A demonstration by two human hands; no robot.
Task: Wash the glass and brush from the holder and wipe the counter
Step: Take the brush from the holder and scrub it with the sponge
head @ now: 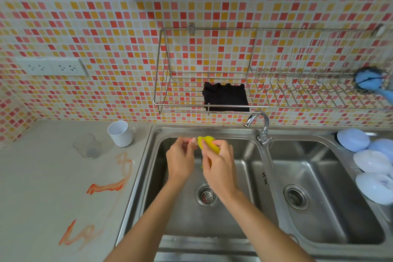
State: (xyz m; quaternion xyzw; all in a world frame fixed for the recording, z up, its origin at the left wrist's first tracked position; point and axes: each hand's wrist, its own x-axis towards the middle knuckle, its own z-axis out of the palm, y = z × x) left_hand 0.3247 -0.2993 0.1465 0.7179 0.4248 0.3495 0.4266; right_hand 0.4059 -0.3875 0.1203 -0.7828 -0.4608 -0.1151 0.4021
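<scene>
Both my hands are above the left sink basin (182, 215). My right hand (219, 164) grips a yellow sponge (207, 141) and presses it against a small pinkish brush (192, 139). My left hand (180, 160) pinches that brush; most of it is hidden by my fingers. A clear glass (87, 146) stands upright on the grey counter (42, 187) left of the sink. Behind the glass stands the white holder cup (120, 133). Orange-red smears (106, 187) mark the counter.
A wire rack (180, 91) on the tiled wall holds a black cloth (226, 98) and a blue scrubber (370, 81). The tap (262, 125) stands between the two basins. Upturned pale bowls (372, 161) lie right of the right basin (319, 198).
</scene>
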